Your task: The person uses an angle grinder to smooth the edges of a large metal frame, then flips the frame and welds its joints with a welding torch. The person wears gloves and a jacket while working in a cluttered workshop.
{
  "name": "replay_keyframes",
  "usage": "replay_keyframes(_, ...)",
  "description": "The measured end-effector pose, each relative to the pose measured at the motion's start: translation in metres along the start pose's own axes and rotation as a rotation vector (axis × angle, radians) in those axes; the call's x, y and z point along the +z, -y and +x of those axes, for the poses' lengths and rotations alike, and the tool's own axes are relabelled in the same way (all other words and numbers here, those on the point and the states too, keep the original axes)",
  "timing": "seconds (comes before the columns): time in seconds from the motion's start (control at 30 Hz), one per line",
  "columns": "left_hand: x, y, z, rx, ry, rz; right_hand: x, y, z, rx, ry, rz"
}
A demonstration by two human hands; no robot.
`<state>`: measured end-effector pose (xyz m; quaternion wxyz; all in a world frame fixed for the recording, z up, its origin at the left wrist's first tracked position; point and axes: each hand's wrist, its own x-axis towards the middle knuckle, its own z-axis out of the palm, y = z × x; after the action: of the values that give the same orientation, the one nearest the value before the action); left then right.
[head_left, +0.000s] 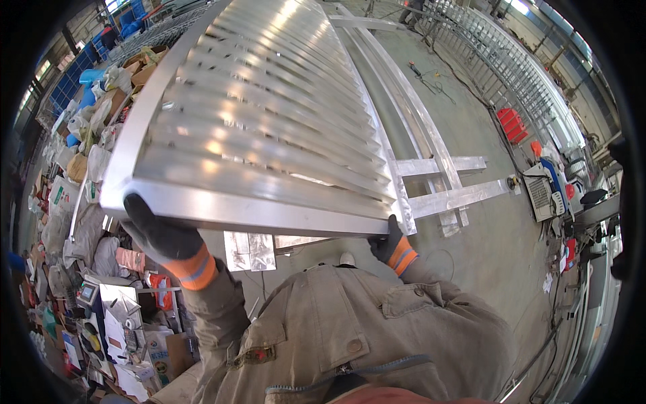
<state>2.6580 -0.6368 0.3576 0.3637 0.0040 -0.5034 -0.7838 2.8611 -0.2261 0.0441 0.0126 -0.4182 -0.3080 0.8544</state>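
1. Up in front of the chest, the big shiny metal panel [262,128] is held flat, off the floor [484,229].
2. Left hand [158,232] and right hand [389,244], in dark gloves, have fingers wrapped tight on its near edge.
3. Keep it level and step slowly past the metal frame [437,182].

One slatted aluminium panel [262,114] is in view, gripped by two gloved hands: the left hand [158,232] and the right hand [387,242]. Two red crates [513,124] sit stacked on the floor. Two flat metal bars [451,182] lie crosswise below the panel.
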Motion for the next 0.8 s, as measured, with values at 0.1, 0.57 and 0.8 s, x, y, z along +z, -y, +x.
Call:
replay_keyframes(0.1,-0.063,0.039,-0.019,-0.182,0.033,0.04,-0.027,0.022,0.003,0.061,-0.123,0.055)
replay_keyframes(0.57,-0.247,0.239,-0.153,-0.996,-0.007,-0.243,-0.149,0.01,0.094,-0.067,-0.373,-0.081)
replay_keyframes(0.8,-0.261,0.269,-0.184,-1.197,0.011,-0.323,-0.178,0.01,0.124,0.026,-0.436,-0.09)
